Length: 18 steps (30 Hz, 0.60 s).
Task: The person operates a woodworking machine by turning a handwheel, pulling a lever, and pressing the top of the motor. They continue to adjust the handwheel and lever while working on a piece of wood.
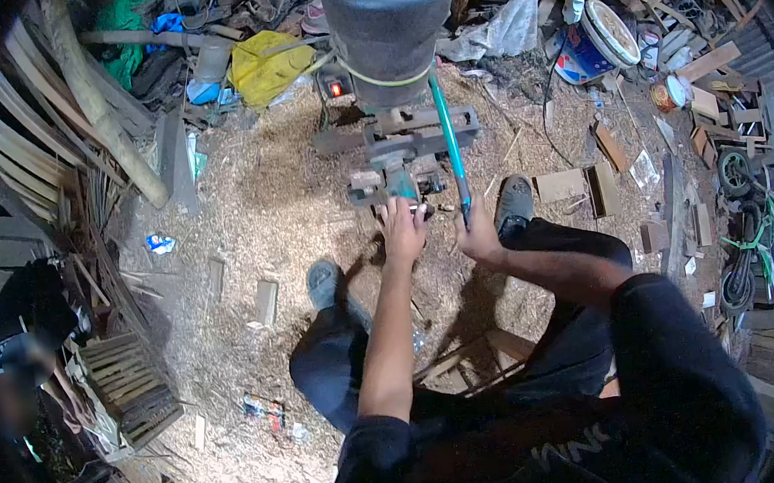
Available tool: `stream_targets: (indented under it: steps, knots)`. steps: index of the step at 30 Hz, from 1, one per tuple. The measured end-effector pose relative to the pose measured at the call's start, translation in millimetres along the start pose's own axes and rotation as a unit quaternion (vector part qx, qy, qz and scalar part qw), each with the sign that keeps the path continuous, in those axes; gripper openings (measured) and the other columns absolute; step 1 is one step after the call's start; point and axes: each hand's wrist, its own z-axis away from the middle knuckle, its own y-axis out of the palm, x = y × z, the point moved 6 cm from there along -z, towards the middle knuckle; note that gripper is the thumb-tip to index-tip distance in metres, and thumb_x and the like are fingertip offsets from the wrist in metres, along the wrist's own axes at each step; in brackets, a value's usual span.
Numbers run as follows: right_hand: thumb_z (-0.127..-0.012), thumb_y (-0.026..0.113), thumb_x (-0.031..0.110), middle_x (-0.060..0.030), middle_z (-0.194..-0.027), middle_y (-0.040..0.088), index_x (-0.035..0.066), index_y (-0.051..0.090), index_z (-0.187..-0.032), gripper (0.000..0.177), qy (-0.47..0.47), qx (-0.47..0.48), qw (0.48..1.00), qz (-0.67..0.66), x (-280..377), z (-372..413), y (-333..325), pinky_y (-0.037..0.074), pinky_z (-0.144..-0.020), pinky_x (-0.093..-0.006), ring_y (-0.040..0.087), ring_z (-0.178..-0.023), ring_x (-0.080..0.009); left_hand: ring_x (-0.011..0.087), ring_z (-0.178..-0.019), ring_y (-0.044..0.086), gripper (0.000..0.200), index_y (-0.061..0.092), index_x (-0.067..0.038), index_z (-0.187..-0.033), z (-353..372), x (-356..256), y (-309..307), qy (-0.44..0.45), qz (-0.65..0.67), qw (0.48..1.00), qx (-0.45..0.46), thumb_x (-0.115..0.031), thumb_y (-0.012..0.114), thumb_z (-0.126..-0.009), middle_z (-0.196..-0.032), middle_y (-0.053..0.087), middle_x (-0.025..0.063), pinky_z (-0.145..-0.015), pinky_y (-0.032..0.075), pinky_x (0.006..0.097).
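Straight ahead stands a machine with a big dark motor housing [392, 27] on top, seen from above. A long teal lever [449, 138] comes down from its right side toward me. My right hand [478, 237] is closed around the dark lower end of that lever. My left hand [402, 229] is at the front of the metal vise-like base [397, 152], fingers curled on a small part there. What those fingers grip is mostly hidden under the hand.
Wood shavings [252, 198] cover the floor. A wooden block [267, 301] lies left, and wood pieces [590, 187] lie right. A blue-and-white bucket [596, 40] stands back right, a small green bike [751, 244] far right. Another person [31, 313] bends over slatted wood [131, 387] at left.
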Motion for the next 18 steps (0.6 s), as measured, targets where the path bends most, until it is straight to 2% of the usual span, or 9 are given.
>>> stream_targets:
  steps: [2, 3, 5, 6, 10, 13, 14, 17, 18]
  knots:
    - [-0.090, 0.055, 0.013, -0.0245, -0.083, 0.056, 0.001, 0.040, -0.113, 0.030, -0.041, -0.044, 0.998, -0.019, -16, -5, 13, 0.043, -0.068, -0.0545, 0.059, -0.079, -0.0446, 0.0392, -0.098, 0.049, 0.018, 0.055, -0.007, -0.098, 2, -4, 2, 0.035, 0.015, 0.998, -0.040, -0.023, 0.060, -0.089, -0.101, 0.051, 0.0173, -0.084, 0.037, 0.0510]
    - [-0.090, 0.054, 0.013, -0.0248, -0.083, 0.056, 0.001, 0.040, -0.112, 0.029, -0.010, -0.026, 0.999, -0.041, -17, 8, 50, 0.043, -0.067, -0.0550, 0.058, -0.078, -0.0458, 0.0393, -0.098, 0.049, 0.018, 0.055, -0.007, -0.098, 18, 17, -14, 0.008, -0.012, 1.000, -0.008, -0.023, 0.060, -0.089, -0.101, 0.051, 0.0172, -0.083, 0.037, 0.0511]
    - [-0.090, 0.053, 0.013, -0.0254, -0.082, 0.055, 0.001, 0.040, -0.111, 0.028, 0.004, -0.036, 0.999, -0.032, -35, 3, 56, 0.042, -0.067, -0.0559, 0.056, -0.077, -0.0483, 0.0394, -0.097, 0.049, 0.019, 0.055, -0.007, -0.097, 17, 6, -13, -0.014, -0.009, 1.000, 0.005, -0.023, 0.060, -0.089, -0.101, 0.051, 0.0171, -0.083, 0.037, 0.0514]
    - [-0.090, 0.054, 0.012, -0.0273, -0.083, 0.055, 0.001, 0.040, -0.112, 0.028, -0.030, -0.055, 0.998, -0.014, -35, -2, 57, 0.041, -0.066, -0.0573, 0.055, -0.078, -0.0509, 0.0393, -0.097, 0.049, 0.020, 0.055, -0.006, -0.098, 17, 4, -11, -0.007, 0.001, 1.000, 0.000, -0.023, 0.060, -0.089, -0.101, 0.051, 0.0169, -0.082, 0.037, 0.0514]
    - [-0.089, 0.053, 0.011, -0.0294, -0.084, 0.054, 0.000, 0.039, -0.112, 0.029, -0.026, -0.061, 0.997, -0.031, -57, -25, 69, 0.041, -0.066, -0.0577, 0.055, -0.079, -0.0515, 0.0401, -0.098, 0.048, 0.022, 0.053, -0.003, -0.100, 6, 4, 1, -0.012, 0.003, 1.000, 0.016, -0.022, 0.060, -0.090, -0.102, 0.051, 0.0184, -0.084, 0.037, 0.0500]
    - [-0.090, 0.053, 0.012, -0.0295, -0.083, 0.054, 0.001, 0.039, -0.109, 0.026, -0.073, -0.112, 0.991, -0.026, -58, -35, 63, 0.041, -0.065, -0.0569, 0.055, -0.077, -0.0515, 0.0403, -0.102, 0.048, 0.029, 0.053, -0.005, -0.103, -3, 4, 7, -0.011, 0.016, 1.000, 0.025, -0.030, 0.058, -0.091, -0.107, 0.051, 0.0173, -0.084, 0.038, 0.0542]
    - [-0.090, 0.053, 0.011, -0.0295, -0.083, 0.054, 0.002, 0.039, -0.106, 0.023, -0.049, -0.095, 0.994, -0.025, -60, -35, 63, 0.041, -0.064, -0.0564, 0.055, -0.076, -0.0516, 0.0410, -0.102, 0.049, 0.028, 0.053, -0.006, -0.105, -4, 4, 6, -0.018, 0.004, 0.999, 0.027, -0.029, 0.058, -0.091, -0.108, 0.051, 0.0172, -0.084, 0.039, 0.0544]
    - [-0.090, 0.053, 0.011, -0.0297, -0.084, 0.054, 0.002, 0.039, -0.104, 0.021, -0.057, -0.084, 0.994, -0.047, -37, -22, 43, 0.042, -0.063, -0.0560, 0.056, -0.077, -0.0512, 0.0408, -0.103, 0.048, 0.026, 0.053, -0.006, -0.105, -3, 12, 10, 0.009, 0.026, 1.000, 0.013, -0.027, 0.058, -0.091, -0.111, 0.051, 0.0164, -0.084, 0.039, 0.0551]
    - [-0.090, 0.053, 0.010, -0.0307, -0.087, 0.056, 0.000, 0.040, -0.116, 0.031, -0.002, -0.035, 0.998, -0.053, -33, -16, 36, 0.045, -0.068, -0.0553, 0.057, -0.082, -0.0515, 0.0410, -0.108, 0.047, 0.029, 0.052, -0.005, -0.110, -3, 19, 15, 0.001, 0.035, 0.998, 0.054, -0.026, 0.057, -0.091, -0.118, 0.048, 0.0158, -0.090, 0.038, 0.0558]
